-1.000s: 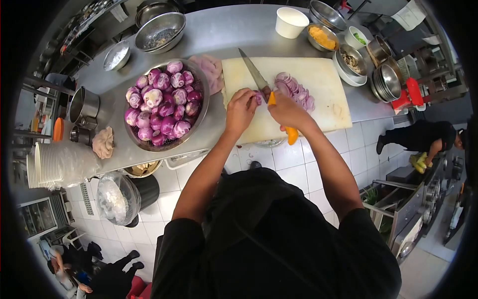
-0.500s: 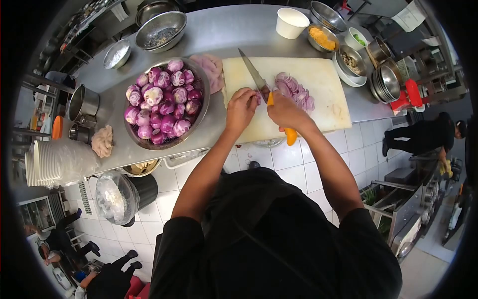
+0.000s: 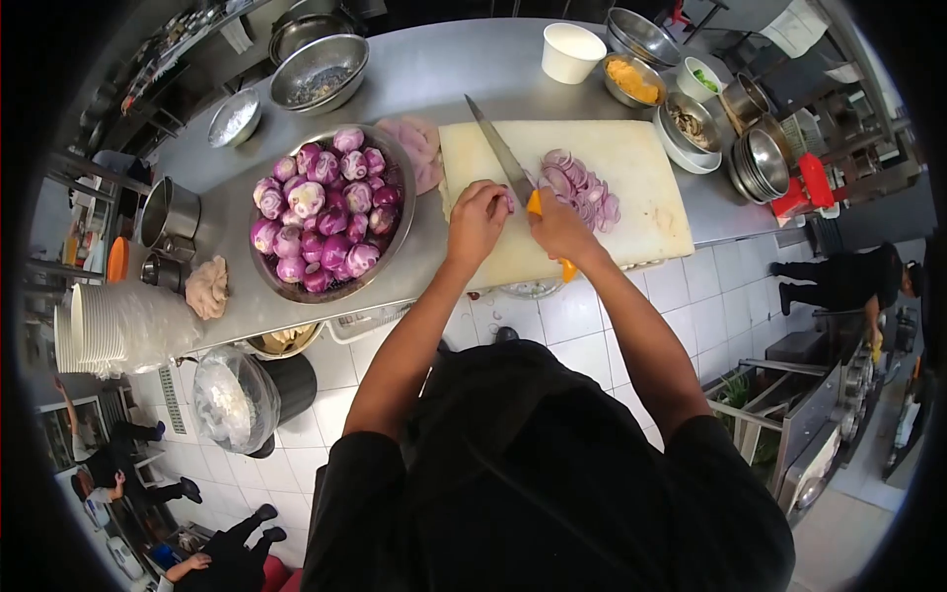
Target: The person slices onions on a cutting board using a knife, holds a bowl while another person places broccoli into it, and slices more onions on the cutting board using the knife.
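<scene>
My left hand (image 3: 477,219) is curled over a small piece of red onion (image 3: 509,202) at the left part of the white cutting board (image 3: 646,178). Beside it, my right hand (image 3: 560,229) grips a knife (image 3: 499,148) by its orange handle, the blade pointing up and to the left. Sliced red onion (image 3: 582,192) lies in a pile on the board, right of the blade. Left of the board, a large metal bowl (image 3: 402,222) holds many peeled red onions (image 3: 333,212). A pink cloth (image 3: 414,148) lies between bowl and board.
Metal bowls (image 3: 636,81) and a white tub (image 3: 572,54) stand at the back right. Stacked white containers (image 3: 99,326) and a crumpled cloth (image 3: 207,287) are at the left. A lined bin (image 3: 237,400) stands below. A person (image 3: 848,281) is at the right; others are lower left.
The knife and my right hand have shifted slightly within the same area beside my left hand. The people at the right and lower left have changed posture and position.
</scene>
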{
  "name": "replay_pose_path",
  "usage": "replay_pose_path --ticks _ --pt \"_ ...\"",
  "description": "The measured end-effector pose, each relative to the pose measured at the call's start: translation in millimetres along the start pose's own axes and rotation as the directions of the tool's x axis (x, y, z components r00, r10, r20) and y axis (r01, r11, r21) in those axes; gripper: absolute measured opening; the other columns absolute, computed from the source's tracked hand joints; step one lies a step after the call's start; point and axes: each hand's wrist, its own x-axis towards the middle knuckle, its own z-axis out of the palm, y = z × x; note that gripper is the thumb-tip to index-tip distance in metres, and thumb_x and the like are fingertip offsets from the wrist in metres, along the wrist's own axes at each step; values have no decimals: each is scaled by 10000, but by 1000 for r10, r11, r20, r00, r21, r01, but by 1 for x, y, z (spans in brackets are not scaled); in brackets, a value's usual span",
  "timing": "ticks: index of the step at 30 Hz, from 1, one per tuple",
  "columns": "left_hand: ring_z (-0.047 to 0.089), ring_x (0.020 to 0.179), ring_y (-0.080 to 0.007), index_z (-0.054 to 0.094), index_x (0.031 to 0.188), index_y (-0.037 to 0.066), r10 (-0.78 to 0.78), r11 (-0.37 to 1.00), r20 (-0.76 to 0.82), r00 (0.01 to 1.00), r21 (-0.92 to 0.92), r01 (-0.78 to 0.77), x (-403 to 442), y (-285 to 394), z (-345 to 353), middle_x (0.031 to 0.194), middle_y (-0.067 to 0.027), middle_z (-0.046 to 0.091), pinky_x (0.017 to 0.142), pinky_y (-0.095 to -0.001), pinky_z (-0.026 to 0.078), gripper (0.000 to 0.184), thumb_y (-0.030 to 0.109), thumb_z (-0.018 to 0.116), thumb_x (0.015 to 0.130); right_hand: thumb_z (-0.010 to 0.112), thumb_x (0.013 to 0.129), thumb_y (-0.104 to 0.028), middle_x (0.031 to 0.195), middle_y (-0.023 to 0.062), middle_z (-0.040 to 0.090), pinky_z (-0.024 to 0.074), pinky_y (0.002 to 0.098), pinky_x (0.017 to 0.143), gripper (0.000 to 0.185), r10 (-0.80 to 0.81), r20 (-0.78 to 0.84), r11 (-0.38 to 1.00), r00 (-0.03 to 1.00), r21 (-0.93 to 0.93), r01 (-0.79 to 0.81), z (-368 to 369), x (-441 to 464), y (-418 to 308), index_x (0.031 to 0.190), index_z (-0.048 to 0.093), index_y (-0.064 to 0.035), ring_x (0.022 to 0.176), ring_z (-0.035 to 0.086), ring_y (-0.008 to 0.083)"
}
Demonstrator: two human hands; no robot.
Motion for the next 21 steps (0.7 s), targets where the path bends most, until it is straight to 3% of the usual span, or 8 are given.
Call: replay_pose_path --ticks 3,5,6,9,11,15,17,21 --pt "638 889 -288 669 955 -9 -53 998 30 998 -44 55 7 8 -5 992 -108 654 813 -366 519 164 7 617 801 492 899 -164 741 242 641 514 431 511 292 -3 -37 1000 999 -29 1 -11 -4 12 1109 424 28 533 636 335" --pt "635 895 -301 682 949 12 348 924 105 932 130 -360 19 7 -9 995 -117 644 837 -393 508 188 -8 585 790 491 902 -179 745 228 647 514 433 521 305 -15 -40 997 999 -73 12 -15 -4 14 1115 433 31 543 639 330" --pt "635 895 -301 682 949 12 350 922 107 931 137 -362 24 6 -12 995 -117 644 837 -393 508 188 -8 585 790 491 902 -179 745 228 647 514 433 521 305 -22 -39 997 999 -68 19 -15 -5 15 1115 433 31 543 639 330" --pt "613 945 -312 704 921 22 106 963 420 901 182 -198 36 11 -26 1024 -144 640 876 -400 489 190 30 565 793 496 907 -196 764 228 650 516 431 535 314 -49 -43 997 998 -59 47 -18 -10 10 1114 439 33 554 643 325" --pt "639 855 -321 729 877 38 -51 902 375 926 416 -119 40 18 -31 903 -131 675 785 -401 512 178 88 599 766 499 908 -201 764 215 653 516 428 544 325 -109 -54 994 993 -18 108 -17 -17 5 1123 439 35 554 644 315" --pt "655 666 -293 738 800 28 -253 890 239 938 437 128 33 20 -28 705 -116 680 677 -372 527 158 136 635 749 499 908 -195 761 216 649 511 430 541 310 -6 23 994 1000 108 4 -14 -35 -15 1098 443 43 544 640 312" --pt "631 589 -339 703 686 25 -429 897 98 898 165 410 24 23 -24 590 -156 628 638 -400 514 186 182 620 741 490 910 -188 752 235 639 511 424 537 304 23 60 989 998 143 -32 -15 -43 -23 1065 439 68 526 632 318" --pt "616 510 -276 710 710 21 -469 882 -11 883 39 469 14 23 -9 563 -147 617 592 -363 495 197 195 625 744 483 926 -219 772 216 614 504 406 487 314 34 136 997 990 69 -44 -18 -50 -27 1095 394 31 491 608 288"
